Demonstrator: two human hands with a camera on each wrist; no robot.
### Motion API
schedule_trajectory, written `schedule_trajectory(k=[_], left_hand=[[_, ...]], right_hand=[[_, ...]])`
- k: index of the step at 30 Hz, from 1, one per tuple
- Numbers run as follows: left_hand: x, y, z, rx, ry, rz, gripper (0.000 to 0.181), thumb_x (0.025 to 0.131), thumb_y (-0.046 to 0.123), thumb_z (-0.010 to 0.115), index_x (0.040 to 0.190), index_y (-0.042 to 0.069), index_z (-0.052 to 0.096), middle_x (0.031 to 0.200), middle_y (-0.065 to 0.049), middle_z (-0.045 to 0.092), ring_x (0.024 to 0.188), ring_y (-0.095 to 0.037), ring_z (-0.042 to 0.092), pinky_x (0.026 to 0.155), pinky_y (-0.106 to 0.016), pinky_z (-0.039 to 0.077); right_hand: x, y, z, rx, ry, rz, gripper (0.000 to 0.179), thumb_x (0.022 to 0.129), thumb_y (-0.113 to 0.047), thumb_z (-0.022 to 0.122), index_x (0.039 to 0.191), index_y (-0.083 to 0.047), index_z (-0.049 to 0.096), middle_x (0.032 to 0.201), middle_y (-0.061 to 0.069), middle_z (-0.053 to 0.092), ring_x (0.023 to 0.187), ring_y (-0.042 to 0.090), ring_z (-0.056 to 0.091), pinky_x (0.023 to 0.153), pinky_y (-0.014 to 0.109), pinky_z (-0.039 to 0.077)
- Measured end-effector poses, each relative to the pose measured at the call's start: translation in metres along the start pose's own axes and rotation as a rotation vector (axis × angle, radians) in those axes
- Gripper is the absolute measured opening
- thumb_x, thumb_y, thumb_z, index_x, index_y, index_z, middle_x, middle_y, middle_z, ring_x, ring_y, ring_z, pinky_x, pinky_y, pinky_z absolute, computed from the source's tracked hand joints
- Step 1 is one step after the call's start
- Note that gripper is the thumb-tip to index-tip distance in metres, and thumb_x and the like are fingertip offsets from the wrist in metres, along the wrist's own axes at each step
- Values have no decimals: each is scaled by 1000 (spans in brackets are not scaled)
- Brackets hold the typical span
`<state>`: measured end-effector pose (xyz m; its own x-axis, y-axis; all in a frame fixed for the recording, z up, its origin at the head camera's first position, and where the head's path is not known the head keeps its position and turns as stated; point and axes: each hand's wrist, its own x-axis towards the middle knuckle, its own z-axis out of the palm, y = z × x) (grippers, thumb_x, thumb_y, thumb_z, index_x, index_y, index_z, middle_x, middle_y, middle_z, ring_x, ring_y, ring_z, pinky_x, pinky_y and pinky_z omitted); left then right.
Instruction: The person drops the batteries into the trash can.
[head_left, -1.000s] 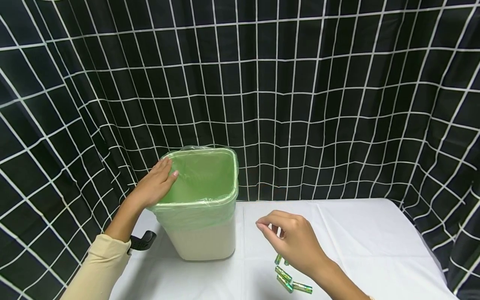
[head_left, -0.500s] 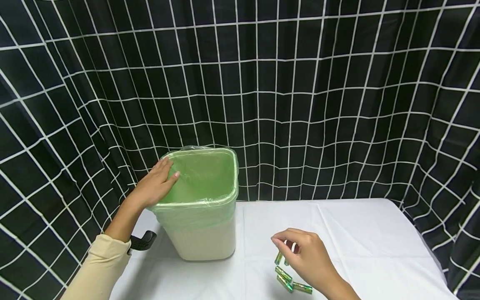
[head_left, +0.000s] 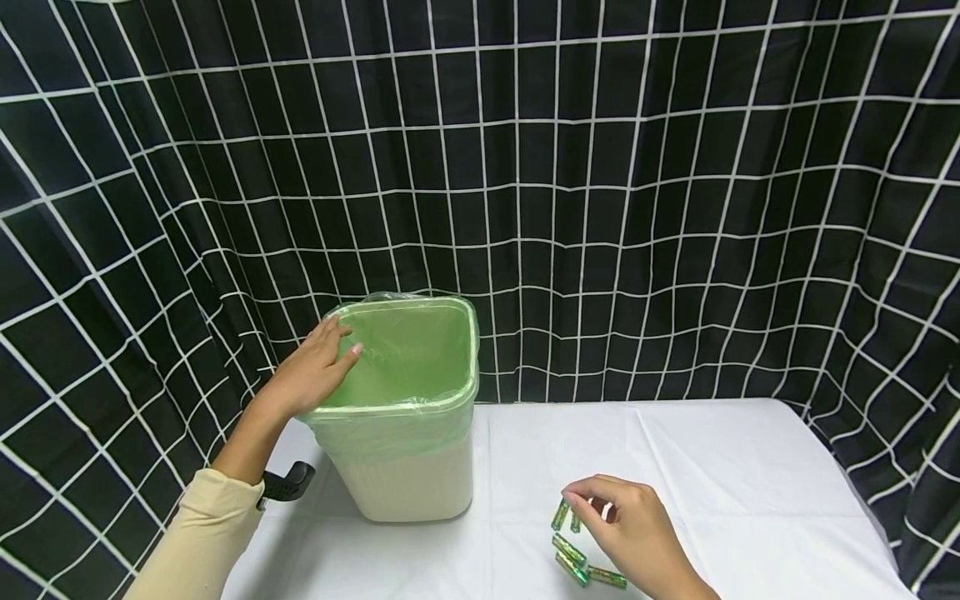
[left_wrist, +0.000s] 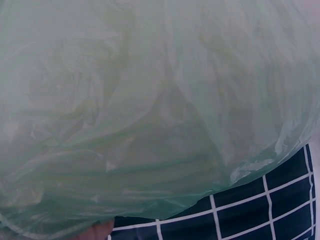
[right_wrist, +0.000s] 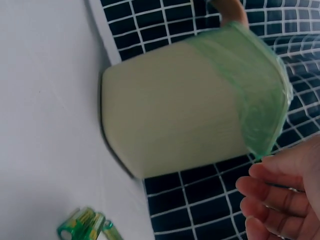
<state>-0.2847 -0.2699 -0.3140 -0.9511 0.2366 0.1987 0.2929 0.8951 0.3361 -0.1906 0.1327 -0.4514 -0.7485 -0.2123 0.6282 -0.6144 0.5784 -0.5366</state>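
At the near edge of the scene, a pale yellow sleeve (head_left: 198, 525) runs up from the lower left, and a black wrist device (head_left: 288, 482) sits just beyond its cuff. On the opposite side, five small green-and-gold batteries (head_left: 568, 550) lie on the tabletop (head_left: 697, 467), which is covered in creased white cloth. Two of them lie side by side, touching, with a third stretching off to the right from their near end; the other two lie a little farther away, partly under the fingertips. Over this group is the right hand (head_left: 626, 525), its fingers loosely bent and the thumb near the index tip; nothing shows in its grasp, and whether it touches a battery cannot be told. Farther off to the left stands an upright cream bin (head_left: 408, 487), well apart from the batteries. A translucent green liner (head_left: 397, 433) covers its inside and folds down over the rim, filling most of the left wrist view. The left hand (head_left: 311, 367) rests on the bin's left rim, its fingers extended along the edge and its thumb spread out over the opening. Behind everything hangs a black curtain (head_left: 570, 200) with a white grid, rippling toward its lower part.
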Motion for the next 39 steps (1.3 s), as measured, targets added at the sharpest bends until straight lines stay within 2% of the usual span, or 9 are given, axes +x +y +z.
schedule_trajectory(k=[7,16,28,35,39], left_hand=[[0,-2,0,28,-6,4,65,112,35,32,153,-15,25,163,-32,15,153,-44,9,123,-57,14],[1,-1,-1,30,-21,6,67,112,35,32,153,-16,19,164,-30,13,154,-43,7,124,-54,12],[2,1,-3,33,-19,17,66,112,35,31,153,-16,20,164,-30,13,154,-43,7,124,-53,11],[-2,1,3,29,-26,17,66,112,36,31,153,-16,21,164,-30,14,154,-43,7,124,-54,12],[-2,1,0,27,-13,19,66,112,35,31,153,-16,21,164,-30,14,153,-44,7,124,-55,12]], right_hand=[[-7,20,-2,-88,-2,37,17,80,-3,84,83,-19,79,76,-21,68,63,-8,51,52,19,48],[-16,53,-6,-180,-129,190,13,81,-9,85,87,-19,79,75,-19,66,64,-5,50,54,22,41],[-24,83,-4,-156,-297,332,14,80,-11,85,91,-16,79,79,-14,70,64,-1,51,56,22,41],[-35,95,-4,-111,-476,387,16,82,-24,83,94,-15,77,82,-13,69,67,0,54,61,23,47],[-35,96,-3,-85,-528,403,21,79,-29,84,94,-16,76,81,-13,68,68,2,55,61,23,47]])
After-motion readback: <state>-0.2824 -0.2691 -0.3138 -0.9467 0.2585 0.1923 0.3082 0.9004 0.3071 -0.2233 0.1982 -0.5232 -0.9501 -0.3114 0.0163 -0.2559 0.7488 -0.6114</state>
